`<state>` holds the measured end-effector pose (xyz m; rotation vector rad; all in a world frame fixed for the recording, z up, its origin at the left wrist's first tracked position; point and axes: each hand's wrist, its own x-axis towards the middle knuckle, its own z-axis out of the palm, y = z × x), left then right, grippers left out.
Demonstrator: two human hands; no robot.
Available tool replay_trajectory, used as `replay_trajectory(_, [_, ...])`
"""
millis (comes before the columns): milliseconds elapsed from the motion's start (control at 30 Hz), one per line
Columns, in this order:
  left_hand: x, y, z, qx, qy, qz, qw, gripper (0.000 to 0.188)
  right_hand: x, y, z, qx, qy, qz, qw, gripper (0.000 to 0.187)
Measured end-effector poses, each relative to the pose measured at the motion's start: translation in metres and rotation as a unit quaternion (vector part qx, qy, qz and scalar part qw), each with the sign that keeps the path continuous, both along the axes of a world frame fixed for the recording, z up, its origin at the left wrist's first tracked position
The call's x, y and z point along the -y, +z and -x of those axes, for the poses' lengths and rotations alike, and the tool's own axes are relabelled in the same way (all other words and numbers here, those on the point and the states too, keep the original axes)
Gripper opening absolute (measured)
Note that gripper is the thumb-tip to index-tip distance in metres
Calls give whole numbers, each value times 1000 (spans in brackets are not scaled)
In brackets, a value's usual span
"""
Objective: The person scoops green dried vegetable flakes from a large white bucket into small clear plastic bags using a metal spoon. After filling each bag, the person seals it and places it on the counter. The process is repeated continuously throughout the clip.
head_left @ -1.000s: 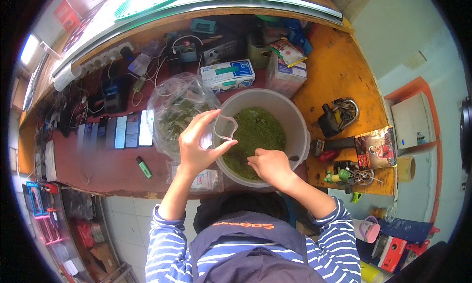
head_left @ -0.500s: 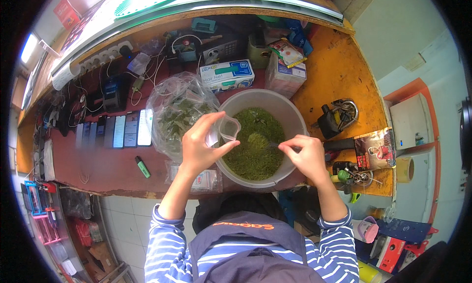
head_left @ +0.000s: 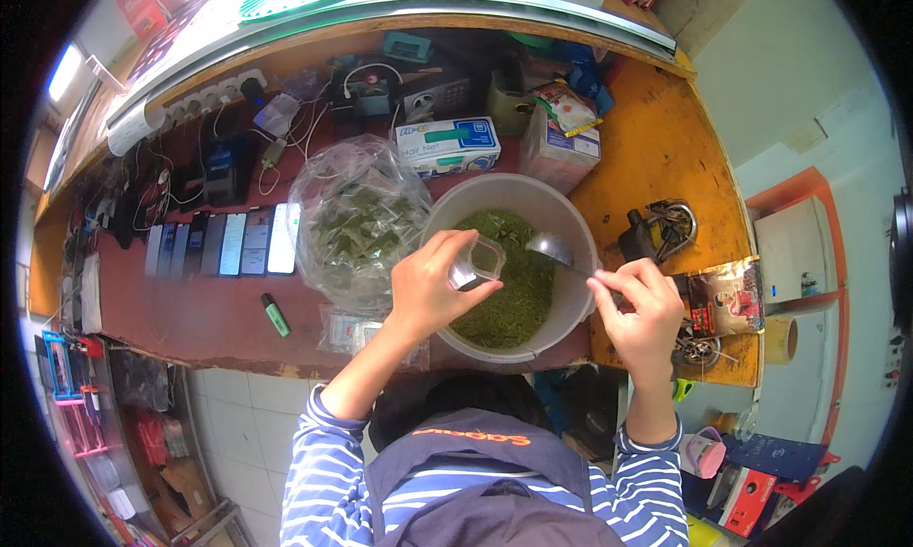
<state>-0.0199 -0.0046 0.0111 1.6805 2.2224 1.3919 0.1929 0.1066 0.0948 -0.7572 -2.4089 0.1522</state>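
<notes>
Between thumb and fingers of my left hand [head_left: 433,285] is a small clear plastic bag [head_left: 486,258], its mouth spread wide over the tub. Green shows within the bag's mouth, but whether it lies inside or shows through from below I cannot tell. My right hand [head_left: 642,309] pinches the thin handle of a metal spoon [head_left: 550,248]. The spoon's shiny grey bowl hangs over the tub to the right of the bag, apart from it. Below both is a whitish round plastic tub [head_left: 576,290] holding chopped dried green leaves [head_left: 509,309].
Left of the tub sits a large clear bag [head_left: 309,181] of small green-filled packets. Several phones [head_left: 231,243] and a green marker [head_left: 275,315] lie farther left. A glove-type carton [head_left: 447,146] and a taller box [head_left: 561,152] stand behind; padlocks [head_left: 656,231] lie at right.
The spoon, heaped with green leaves before, now shows a bare metal surface and has moved right and up with my right hand. My left hand and the bag have shifted right.
</notes>
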Motion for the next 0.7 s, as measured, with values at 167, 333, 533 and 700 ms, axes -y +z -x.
replay_trajectory(167, [-3, -11, -22, -51, 40, -23, 998, 70, 6, -46, 42, -12, 145, 168, 975, 22])
replay_trajectory(333, [5, 4, 6, 117, -68, 28, 990, 49, 0, -68, 48, 18, 170, 138, 976, 13])
replay_trajectory(533, [12, -5, 25, 352, -199, 32, 914, 12, 14, -58, 47, -173, 92, 462, 865, 16])
replay_trajectory(700, [11, -1, 6, 403, -137, 24, 904, 8, 11, -66, 38, -191, 117, 520, 825, 7])
